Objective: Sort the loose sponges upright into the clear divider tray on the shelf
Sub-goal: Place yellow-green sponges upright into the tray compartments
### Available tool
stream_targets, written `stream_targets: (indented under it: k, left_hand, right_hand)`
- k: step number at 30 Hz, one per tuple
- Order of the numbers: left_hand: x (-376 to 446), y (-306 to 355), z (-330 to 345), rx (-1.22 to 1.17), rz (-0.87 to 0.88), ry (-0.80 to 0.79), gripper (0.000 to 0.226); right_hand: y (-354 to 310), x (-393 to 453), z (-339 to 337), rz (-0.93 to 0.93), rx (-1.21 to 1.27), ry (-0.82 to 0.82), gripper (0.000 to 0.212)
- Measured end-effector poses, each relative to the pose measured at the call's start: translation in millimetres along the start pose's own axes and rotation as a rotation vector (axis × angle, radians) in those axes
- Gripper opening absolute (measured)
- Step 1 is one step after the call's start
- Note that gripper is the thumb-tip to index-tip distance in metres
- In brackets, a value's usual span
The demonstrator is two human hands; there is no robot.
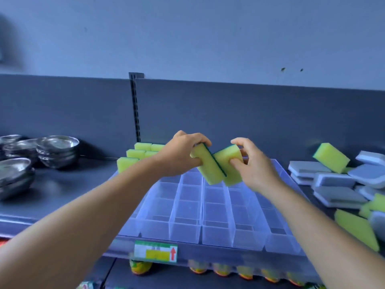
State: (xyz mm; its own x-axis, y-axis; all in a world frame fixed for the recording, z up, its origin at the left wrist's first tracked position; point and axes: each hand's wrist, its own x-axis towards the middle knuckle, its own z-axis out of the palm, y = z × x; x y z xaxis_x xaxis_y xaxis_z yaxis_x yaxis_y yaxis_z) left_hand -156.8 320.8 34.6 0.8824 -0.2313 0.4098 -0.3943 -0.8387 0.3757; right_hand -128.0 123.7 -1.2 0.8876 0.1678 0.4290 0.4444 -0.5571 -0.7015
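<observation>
2 yellow sponges with dark green scrub backs are in the air above the clear divider tray (pixel 218 213), 1 in each hand and touching where their edges meet. The left hand (pixel 179 155) pinches the left sponge (pixel 208 167) across its thickness, thumb underneath and fingers curled over the top end. The right hand (pixel 254 167) grips the right sponge (pixel 228 165) with thumb on the near face and fingertips behind it. Both sponges are tilted, not upright.

The tray sits on the shelf (pixel 62 188) with most compartments bare. A few filed sponges (pixel 135 155) stand upright at its far left corner, partly hidden by the left forearm. The loose pile (pixel 333 180) of yellow and grey sponges lies to the right of the tray.

To do this step well, I would separate the 2 sponges first, then turn each so a narrow edge points down. The next free cells look to be those beside the filled corner, so filling onward from there keeps the rows tidy. Lower each sponge straight between the dividers rather than at a slant, since soft foam probably catches on a thin wall and buckles.
</observation>
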Motion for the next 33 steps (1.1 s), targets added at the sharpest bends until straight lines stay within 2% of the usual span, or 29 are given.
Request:
stream_targets:
  k: [3,7,15,23,33]
  left_hand:
    - [-20,-32,-26,0.052,-0.046,-0.015,0.038]
    - [-46,-74,-61,0.063,-0.080,-0.058,0.044]
    - [-88,-153,-106,0.059,-0.132,-0.029,0.041]
    - [-98,-180,-96,0.051,-0.133,-0.073,0.041]
    - [-88,-189,-63,0.234,-0.107,-0.174,0.045]
  right_hand:
    - [-24,2,33,-0.042,-0.063,-0.026,0.051]
    - [-60,2,77,-0.088,-0.103,-0.008,0.043]
    - [-121,-6,146,-0.057,-0.098,0.017,0.033]
    - [-136,-11,180,0.030,-0.179,-0.016,0.035]
    - [-119,-3,198,0.053,-0.383,-0.142,0.032]
